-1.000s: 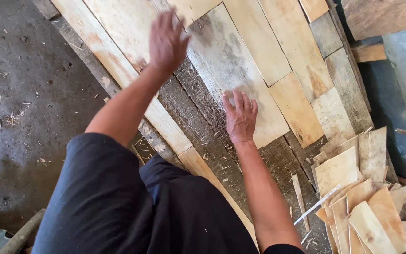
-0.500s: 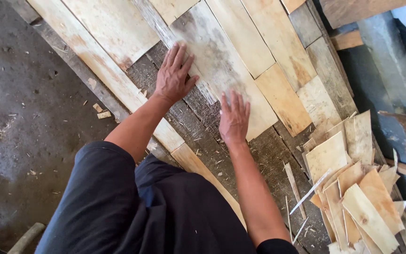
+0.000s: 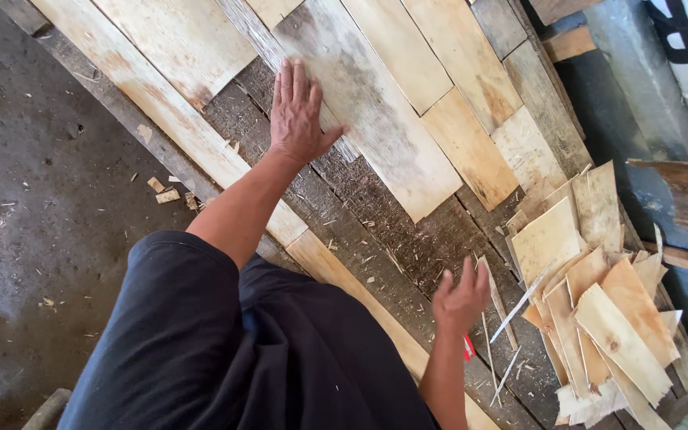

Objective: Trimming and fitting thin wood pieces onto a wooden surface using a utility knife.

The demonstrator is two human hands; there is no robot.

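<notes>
Your left hand [image 3: 298, 115] lies flat, palm down, fingers stretched and slightly spread, on the near edge of a long, grey-stained pale wooden veneer sheet [image 3: 376, 119]. That sheet lies slantwise on the dark, rough plank desk [image 3: 408, 239], with more pale sheets beside it. Your left forearm runs straight out from the black sleeve [image 3: 177, 295], and the elbow is nearly extended. The grip here is released: the hand presses on the sheet and does not close around it.

Your right hand [image 3: 462, 299] hangs lower in the view, above the dark planks, with the fingers loosely curled and the thumb turned up. It holds nothing that you can see, so this grip is also released. It is just beside the heap of small, light-brown veneer offcuts [image 3: 599, 310] at the right, but apart from it. A thin pale wooden sliver [image 3: 521, 303] lies between the hand and the heap.

A small red thing [image 3: 468, 347] shows at your right wrist, mostly hidden, so you cannot tell what it is. The far ends of the sheets are cut off by the upper edge.
</notes>
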